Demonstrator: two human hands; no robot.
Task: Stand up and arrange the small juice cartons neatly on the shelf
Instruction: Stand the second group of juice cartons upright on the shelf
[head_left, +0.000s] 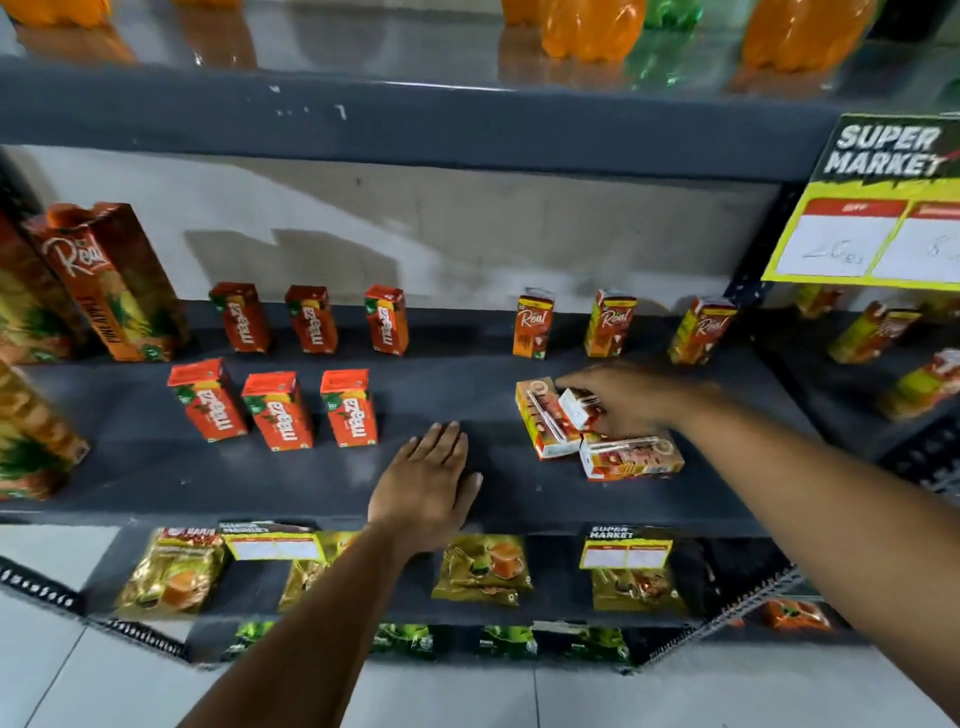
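- The right hand (631, 397) was closed over a small juice carton (579, 408), fingers curled around its end; the carton was tilted, not yet upright.
- The left hand (428, 483) lay flat and empty on the shelf (208, 467), palm down, well left of the held carton and touching no carton.
- Two more cartons lay on their sides against the held carton: one (540, 423) just left of and under it, the other (631, 457) in front of it, nearer the shelf edge. All three formed one heap, touching.
- Behind the held carton, three Real cartons (532, 327) stood upright in a spaced row at the back of the shelf.
- Well left of the held carton, six Maaza cartons (280, 410) stood upright in two rows of three.
- Judgement: the step in hand was lifting the held carton clear of the heap and standing it up. It would be done well by lifting straight, so the two neighbours are not dragged, then setting it on its base in front of the back row, matching that row's spacing and facing.
- Judgement: the idle left hand could steady the front carton, which lay near the shelf edge.
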